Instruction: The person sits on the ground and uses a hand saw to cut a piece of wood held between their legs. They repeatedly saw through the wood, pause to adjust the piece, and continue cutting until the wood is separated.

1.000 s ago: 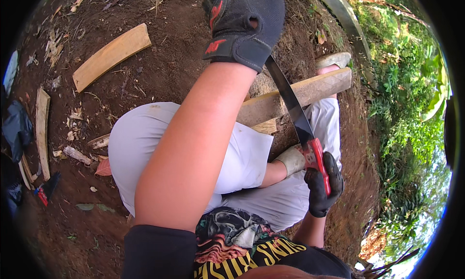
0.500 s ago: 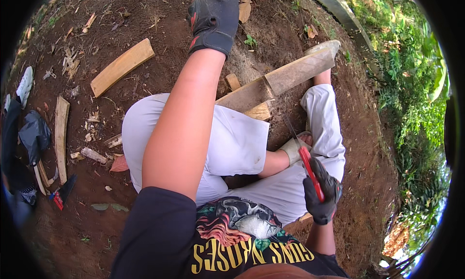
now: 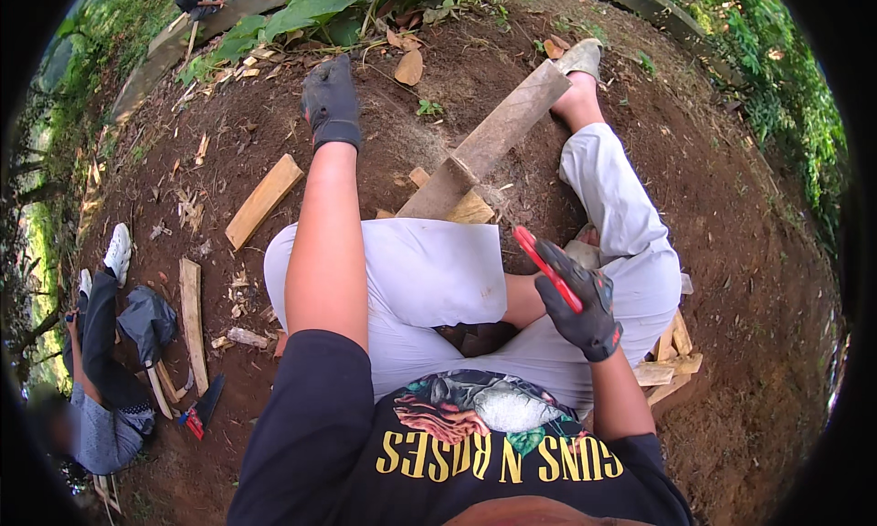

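Head view: black-gloved right hand (image 3: 579, 302) wrapped tightly round slim red tool handle (image 3: 548, 268) above pale-grey trousers (image 3: 639, 293); blade not discernible. Black-gloved left hand (image 3: 331, 104) stretched toward brown soil's (image 3: 402, 115) far edge; fingers hidden, cannot tell how open, nothing seen held. Long grey-brown wooden board (image 3: 513, 120) slants from trousers to beige shoe (image 3: 582, 58), crossing pale wood block (image 3: 472, 208). Advisable: firm grip, cutting edge clear of legs, board steadied.

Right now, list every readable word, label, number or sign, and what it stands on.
Black shirt: large yellow capitals, legible but upside down; wording not copied.
Red handle in the right hand: no readable text.
Red-handled saw on the ground: any marking too small to read.
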Action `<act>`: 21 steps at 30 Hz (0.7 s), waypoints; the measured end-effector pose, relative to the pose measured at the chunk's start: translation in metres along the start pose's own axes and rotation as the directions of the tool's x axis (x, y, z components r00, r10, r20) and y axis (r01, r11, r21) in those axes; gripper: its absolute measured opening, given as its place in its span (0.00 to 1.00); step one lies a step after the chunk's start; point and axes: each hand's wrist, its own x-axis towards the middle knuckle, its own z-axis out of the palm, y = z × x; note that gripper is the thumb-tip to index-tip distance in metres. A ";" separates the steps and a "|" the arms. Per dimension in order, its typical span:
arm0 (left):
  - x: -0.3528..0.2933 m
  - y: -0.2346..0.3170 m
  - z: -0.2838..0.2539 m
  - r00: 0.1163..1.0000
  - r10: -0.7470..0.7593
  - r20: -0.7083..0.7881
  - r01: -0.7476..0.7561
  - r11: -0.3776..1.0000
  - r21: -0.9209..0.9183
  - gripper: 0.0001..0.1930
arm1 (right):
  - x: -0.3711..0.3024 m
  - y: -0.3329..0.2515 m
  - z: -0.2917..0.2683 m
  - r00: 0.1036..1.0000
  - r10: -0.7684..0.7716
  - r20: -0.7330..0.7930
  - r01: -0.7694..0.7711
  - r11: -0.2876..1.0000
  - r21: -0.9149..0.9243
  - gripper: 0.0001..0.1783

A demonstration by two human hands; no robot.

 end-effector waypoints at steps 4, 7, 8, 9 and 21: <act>-0.009 0.022 -0.001 0.996 -0.088 -0.014 0.084 0.982 -0.169 0.18 | -0.085 -0.006 -0.041 0.997 0.064 -0.032 -0.065 0.998 -0.023 0.29; -0.008 0.022 0.002 0.987 -0.145 -0.064 0.128 0.967 -0.220 0.21 | -0.081 -0.013 -0.045 0.995 0.070 -0.072 -0.074 0.996 -0.056 0.29; -0.007 0.022 0.003 0.987 -0.151 -0.053 0.135 0.964 -0.229 0.21 | -0.075 -0.009 -0.041 0.987 0.066 -0.144 -0.074 0.996 -0.046 0.29; -0.007 0.024 0.004 0.986 -0.161 -0.040 0.147 0.960 -0.240 0.21 | -0.066 -0.003 -0.038 0.976 0.065 -0.207 -0.074 0.996 -0.038 0.29; -0.008 0.016 0.017 0.976 -0.208 0.059 0.211 0.860 -0.465 0.25 | -0.032 0.008 0.000 0.998 0.030 -0.046 -0.030 1.000 -0.003 0.28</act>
